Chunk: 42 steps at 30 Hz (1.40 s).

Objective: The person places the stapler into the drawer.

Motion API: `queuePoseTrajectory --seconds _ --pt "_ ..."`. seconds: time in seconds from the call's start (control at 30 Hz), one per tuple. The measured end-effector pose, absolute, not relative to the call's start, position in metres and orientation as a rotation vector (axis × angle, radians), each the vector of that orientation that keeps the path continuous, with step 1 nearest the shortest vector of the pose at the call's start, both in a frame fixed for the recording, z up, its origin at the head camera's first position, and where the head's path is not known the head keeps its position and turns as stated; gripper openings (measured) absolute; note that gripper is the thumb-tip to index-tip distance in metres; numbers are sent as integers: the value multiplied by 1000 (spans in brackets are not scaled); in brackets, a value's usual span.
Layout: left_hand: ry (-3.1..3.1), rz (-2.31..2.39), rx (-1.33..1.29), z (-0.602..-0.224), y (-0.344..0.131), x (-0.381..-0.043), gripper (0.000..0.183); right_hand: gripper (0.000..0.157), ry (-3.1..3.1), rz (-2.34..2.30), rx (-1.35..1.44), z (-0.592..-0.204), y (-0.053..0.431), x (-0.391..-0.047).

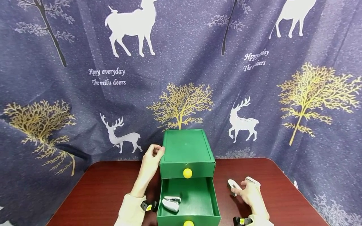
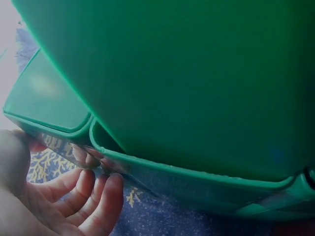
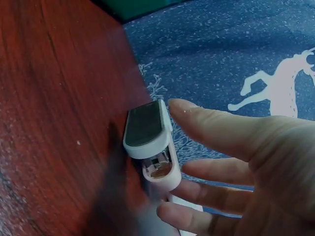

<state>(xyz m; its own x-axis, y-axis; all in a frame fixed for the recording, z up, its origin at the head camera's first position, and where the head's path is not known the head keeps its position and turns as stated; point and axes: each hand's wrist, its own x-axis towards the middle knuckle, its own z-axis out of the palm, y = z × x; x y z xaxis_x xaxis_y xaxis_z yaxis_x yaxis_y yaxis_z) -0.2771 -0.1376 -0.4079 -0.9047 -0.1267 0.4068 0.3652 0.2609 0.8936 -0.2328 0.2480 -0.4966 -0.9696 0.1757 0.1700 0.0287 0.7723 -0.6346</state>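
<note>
A green drawer cabinet (image 1: 185, 146) stands with its top drawer closed and its lower drawer (image 1: 198, 196) pulled out. A white stapler (image 1: 170, 205) lies at the left of that lower drawer. My left hand (image 1: 151, 158) rests at the cabinet's upper left edge, its fingers (image 2: 101, 196) loosely bent along the green side wall. On the table to the right, a white and dark stapler (image 3: 147, 128) sits beside my right hand (image 1: 251, 194). The thumb and fingers are spread close to it; contact is unclear. Another white object (image 1: 253, 181) is partly hidden behind that hand.
Both hands work over a dark red wooden table (image 1: 107, 188). Yellow round knobs mark the drawers, one on the closed top drawer (image 1: 187, 173). A blue-grey cloth (image 1: 183, 69) with deer and trees hangs behind the table.
</note>
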Motion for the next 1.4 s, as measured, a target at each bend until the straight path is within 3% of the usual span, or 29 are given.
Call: queuePoseTrajectory --seconds 0.07,0.43,1.4 --pt "-2139 -1673 -215 -408 -138 -277 21 56 -2753 988 -164 -499 247 -233" --pt "-2140 -1660 -219 -409 -138 -279 21 26 -2739 1040 -186 -507 245 -232" --pt "-2141 -1680 -218 -409 -139 -278 21 13 -2769 944 -242 -497 251 -226"
